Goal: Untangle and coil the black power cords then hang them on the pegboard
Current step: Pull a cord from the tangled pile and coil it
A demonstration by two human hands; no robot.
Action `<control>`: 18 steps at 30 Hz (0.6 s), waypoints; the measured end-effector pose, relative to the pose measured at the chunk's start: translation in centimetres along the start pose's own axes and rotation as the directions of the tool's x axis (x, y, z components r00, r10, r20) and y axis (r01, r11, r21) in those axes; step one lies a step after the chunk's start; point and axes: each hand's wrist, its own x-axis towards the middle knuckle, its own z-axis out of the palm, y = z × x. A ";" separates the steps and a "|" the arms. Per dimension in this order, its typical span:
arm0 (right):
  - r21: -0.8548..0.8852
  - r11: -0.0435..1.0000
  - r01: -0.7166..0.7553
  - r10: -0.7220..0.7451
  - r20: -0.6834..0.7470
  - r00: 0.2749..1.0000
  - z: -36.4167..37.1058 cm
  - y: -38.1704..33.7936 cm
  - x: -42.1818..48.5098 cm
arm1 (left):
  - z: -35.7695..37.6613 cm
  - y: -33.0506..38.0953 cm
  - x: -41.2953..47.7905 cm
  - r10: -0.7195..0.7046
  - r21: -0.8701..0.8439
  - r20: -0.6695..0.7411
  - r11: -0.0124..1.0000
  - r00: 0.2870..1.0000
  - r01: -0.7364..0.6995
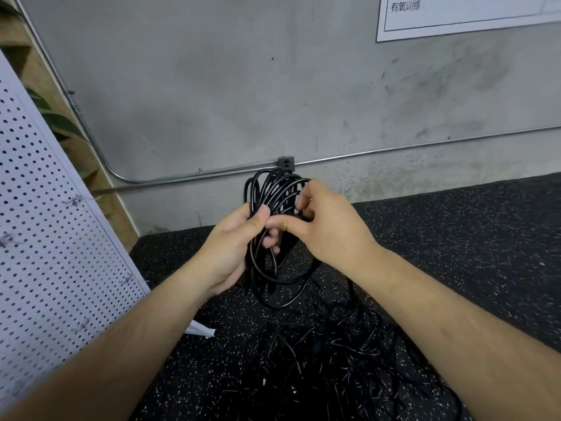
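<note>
A coil of black power cord point(273, 189) stands upright between my hands at the centre of the view. My left hand point(233, 241) grips the coil's left side, thumb pressed over the loops. My right hand point(321, 223) holds the right side, its fingers curled into the loops and its thumb pointing left across them. The coil's lower loops point(279, 287) hang down below both hands. A tangled pile of more black cords point(340, 354) lies on the dark speckled floor beneath. The white pegboard point(45, 238) leans at the left, with small wire hooks on it.
A grey concrete wall point(243, 86) stands close in front, with a metal conduit point(182, 177) and a small black junction box point(286, 162) along its base. A white poster point(455, 16) hangs at upper right. Green leaves point(57, 123) and a wooden edge show behind the pegboard.
</note>
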 end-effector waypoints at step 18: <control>0.400 0.878 -0.265 0.211 0.174 0.962 0.3 5.6 -0.2 | -3.5 1.5 0.8 0.062 -0.120 -0.144 0.990 0.988 -0.080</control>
